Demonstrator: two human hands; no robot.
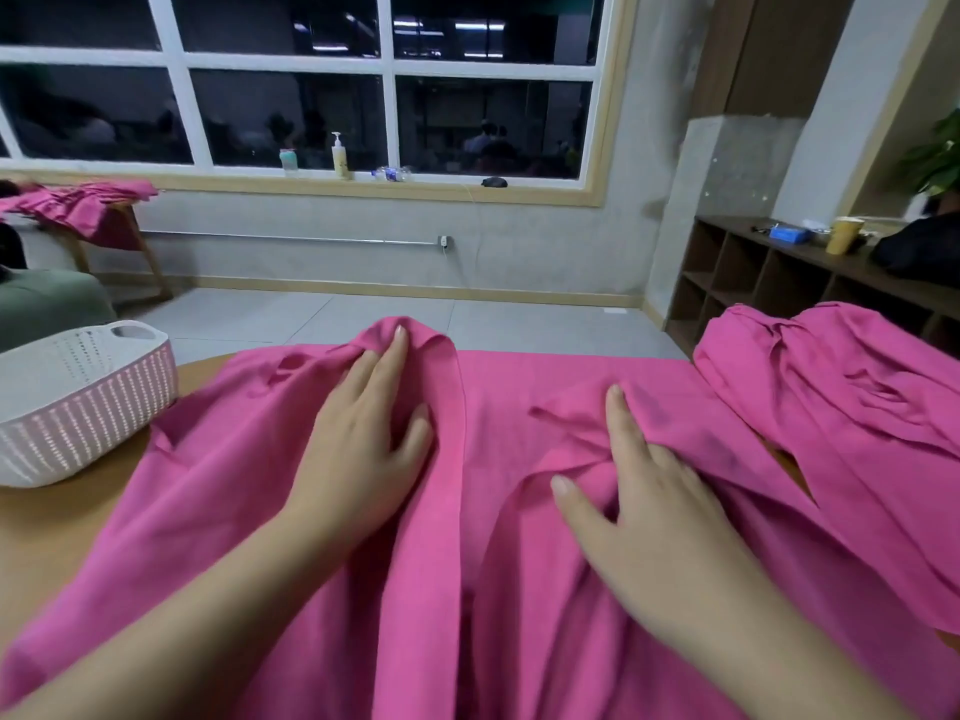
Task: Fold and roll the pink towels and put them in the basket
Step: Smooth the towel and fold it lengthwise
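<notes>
Your left hand (363, 433) lies flat on the towel (467, 511), fingers straight, tips at a raised fold near the far edge; it holds nothing and only presses. Your right hand (654, 517) is also spread flat on the cloth, fingers and thumb apart, just beside a bunch of creases at centre right; it grips nothing. In my judgement the step in hand is the smoothing of the towel before the first fold. Sweep both palms outward from the middle, so the ridge between your hands runs out to the edges and is not pressed in. Turn down the lifted flap under your left fingertips before folding, or the roll is likely to come out uneven. Square the edges first; cloth this limp will probably slide on the table (57, 522). The towel is bright pink, thin and much creased; it covers most of the table in front of you and its near end runs out of view below. A dark smudge shows beside your right fingers; whether stain or shadow cannot be told. A pile (841, 387) of further pink cloth lies crumpled to the right, touching the towel. The basket (78, 402), white and perforated, stands at the left, near the towel's edge.
</notes>
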